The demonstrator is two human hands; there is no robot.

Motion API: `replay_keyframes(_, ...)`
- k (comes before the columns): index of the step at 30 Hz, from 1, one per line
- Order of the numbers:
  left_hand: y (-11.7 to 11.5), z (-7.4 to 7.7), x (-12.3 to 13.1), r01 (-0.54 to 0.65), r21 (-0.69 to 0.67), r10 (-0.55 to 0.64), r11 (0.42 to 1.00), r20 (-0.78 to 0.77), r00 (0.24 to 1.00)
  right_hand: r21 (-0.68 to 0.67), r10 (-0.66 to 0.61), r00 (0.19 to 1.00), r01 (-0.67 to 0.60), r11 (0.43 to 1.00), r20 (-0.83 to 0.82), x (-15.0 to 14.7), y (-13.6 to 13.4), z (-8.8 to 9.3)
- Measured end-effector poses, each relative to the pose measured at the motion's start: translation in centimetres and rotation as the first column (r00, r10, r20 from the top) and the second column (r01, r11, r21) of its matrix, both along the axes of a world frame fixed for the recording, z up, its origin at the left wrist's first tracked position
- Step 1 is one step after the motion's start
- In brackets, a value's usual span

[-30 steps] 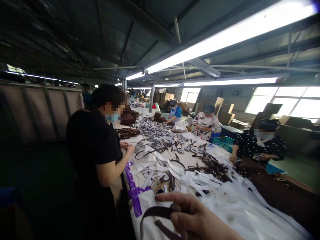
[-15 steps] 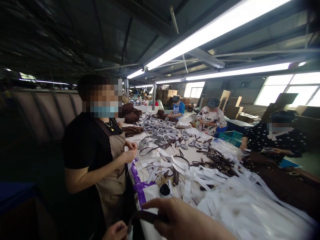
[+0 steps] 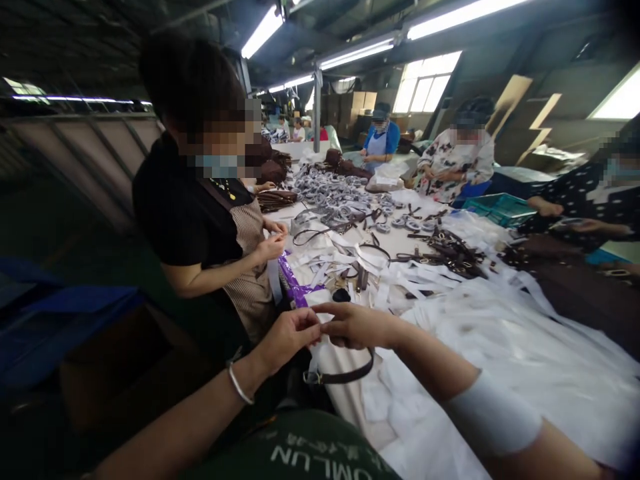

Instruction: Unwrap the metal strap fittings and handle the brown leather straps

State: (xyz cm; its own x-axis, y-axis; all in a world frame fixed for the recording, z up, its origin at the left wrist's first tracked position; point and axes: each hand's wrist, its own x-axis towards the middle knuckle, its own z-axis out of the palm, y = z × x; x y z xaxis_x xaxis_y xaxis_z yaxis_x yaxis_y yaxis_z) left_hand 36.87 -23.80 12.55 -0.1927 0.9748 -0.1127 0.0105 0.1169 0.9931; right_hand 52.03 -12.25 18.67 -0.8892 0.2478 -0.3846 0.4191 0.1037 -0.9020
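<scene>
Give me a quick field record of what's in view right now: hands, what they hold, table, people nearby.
left hand: fingertips pinch the strap's upper end, bracelet on wrist
right hand: meets the left hand, pinching the same strap
strap: dark brown, hangs in a loop below both hands, metal buckle at its left end
table: white covering, strewn with white strips and brown straps
co-worker: stands at the left edge, black top, striped apron
</scene>
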Motion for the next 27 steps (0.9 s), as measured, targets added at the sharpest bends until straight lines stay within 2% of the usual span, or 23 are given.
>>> replay_keyframes(3, 0.9, -0.1, -1.1, 0.068, 0.024, -0.069, 0.997, 0.058, 0.996, -0.081, -0.087, 0.994, 0.081, 0.993, -0.068, 0.4, 0.6, 0.4)
replay_keyframes(6, 0.9, -1.3, -4.0, 0.130, -0.095, -0.111, 0.987, 0.188, 0.976, -0.142, -0.108, 0.983, 0.087, 0.986, -0.149, 3.1, 1.8, 1.0)
replay_keyframes(9, 0.4, -3.0, -6.9, 0.019, -0.149, 0.002, 0.989, 0.140, 0.990, -0.109, -0.122, 0.989, 0.112, 0.988, -0.088, 7.6, 3.1, 2.2)
replay_keyframes(12, 0.2, -3.4, -7.4, -0.095, -0.135, 0.098, 0.986, 0.020, 0.995, -0.037, -0.206, 0.978, 0.205, 0.978, -0.019, 10.7, 3.4, 3.3)
replay_keyframes(15, 0.7, -1.3, -4.6, -0.061, -0.107, 0.059, 0.992, -0.030, 0.998, 0.032, -0.249, 0.968, 0.248, 0.968, 0.016, 10.1, 2.5, 3.9)
replay_keyframes(19, 1.6, 3.0, 0.5, 0.175, -0.071, -0.176, 0.982, 0.000, 0.984, 0.122, -0.181, 0.980, 0.170, 0.978, 0.078, 5.8, 1.0, 3.9)
replay_keyframes(21, 2.1, 4.2, 1.6, 0.262, -0.072, -0.263, 0.962, 0.001, 0.965, 0.133, -0.116, 0.991, 0.106, 0.985, 0.072, 4.2, 0.7, 3.9)
replay_keyframes(24, 2.8, 4.0, 1.1, 0.210, -0.067, -0.213, 0.975, -0.034, 0.976, 0.110, -0.064, 0.995, 0.056, 0.992, 0.070, 3.7, 1.2, 3.7)
replay_keyframes(27, 3.1, 3.2, 0.2, 0.134, -0.054, -0.137, 0.990, -0.062, 0.989, 0.088, -0.116, 0.992, 0.111, 0.990, 0.054, 4.0, 1.9, 2.5)
